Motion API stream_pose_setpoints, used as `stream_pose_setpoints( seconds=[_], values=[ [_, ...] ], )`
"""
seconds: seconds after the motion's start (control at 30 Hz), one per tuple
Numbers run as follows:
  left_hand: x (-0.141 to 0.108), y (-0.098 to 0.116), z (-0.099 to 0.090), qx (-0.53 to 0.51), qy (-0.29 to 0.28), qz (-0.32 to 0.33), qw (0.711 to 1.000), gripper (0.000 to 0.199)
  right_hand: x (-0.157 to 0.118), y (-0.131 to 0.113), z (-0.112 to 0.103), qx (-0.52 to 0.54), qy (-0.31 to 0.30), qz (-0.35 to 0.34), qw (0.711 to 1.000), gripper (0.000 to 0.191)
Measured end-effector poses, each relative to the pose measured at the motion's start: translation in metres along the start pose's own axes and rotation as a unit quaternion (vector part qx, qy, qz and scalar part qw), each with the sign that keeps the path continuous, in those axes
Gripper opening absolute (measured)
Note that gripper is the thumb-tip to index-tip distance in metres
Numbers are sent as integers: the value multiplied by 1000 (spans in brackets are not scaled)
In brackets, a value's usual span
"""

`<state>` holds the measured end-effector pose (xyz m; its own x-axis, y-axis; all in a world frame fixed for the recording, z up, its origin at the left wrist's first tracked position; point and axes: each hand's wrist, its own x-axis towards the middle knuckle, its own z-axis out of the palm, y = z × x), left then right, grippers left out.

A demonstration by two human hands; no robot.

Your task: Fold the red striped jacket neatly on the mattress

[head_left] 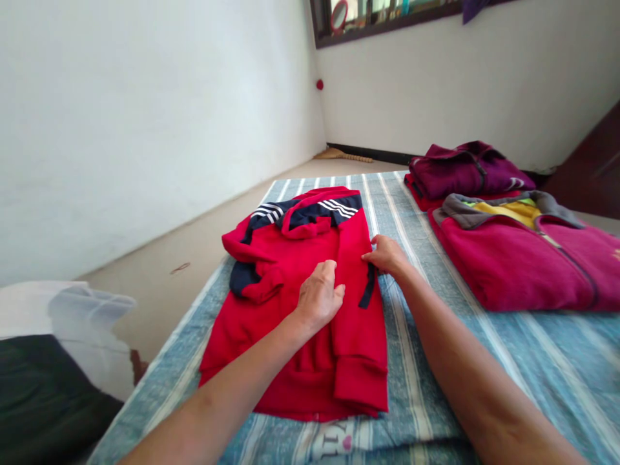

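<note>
Head cam view: there's a fair bit of laundry around. Off to the right on the blue striped cover (523, 361) is a folded magenta jacket (504, 265), grey collar up, yellow showing inside. Just behind it sits a purple jacket (450, 173), folded too, on top of something red. Bottom left there's a white and dark bundle (43, 381) beside the cover, and a broom (334, 154) is lying on the floor by the far wall. What's blocking the view is the left forearm, which cuts across the lower front of the red jacket (303, 255).

That red one lies flat between the bundle and the magenta jacket, navy shoulders at the far end. Left hand (320, 294) is over its middle, fingers loosely bent, thumb apart; can't tell if it's gripping cloth. Right hand (385, 254) is at its right edge, thumb over the fabric near a dark strip (368, 287), can't tell if it's really pinching.
</note>
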<state>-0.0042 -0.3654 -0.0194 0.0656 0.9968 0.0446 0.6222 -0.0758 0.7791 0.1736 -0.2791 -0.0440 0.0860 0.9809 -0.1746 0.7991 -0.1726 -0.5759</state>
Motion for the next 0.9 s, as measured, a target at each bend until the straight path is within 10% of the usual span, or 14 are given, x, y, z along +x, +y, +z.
stream_pose_setpoints(
  seconds=[0.17, 0.4, 0.9],
  values=[
    [-42, 20, 2, 48, -80, 126, 988, 25, -14, -10, -5, -76, 48, -18, 996, 42],
    [-80, 19, 7, 183, -225, 105, 951, 65, -34, -23, 15, -139, 88, -173, 971, 29],
    [-82, 10, 14, 282, -216, 103, 929, 68, -53, -16, 37, -148, 86, -254, 952, 46]
  ],
)
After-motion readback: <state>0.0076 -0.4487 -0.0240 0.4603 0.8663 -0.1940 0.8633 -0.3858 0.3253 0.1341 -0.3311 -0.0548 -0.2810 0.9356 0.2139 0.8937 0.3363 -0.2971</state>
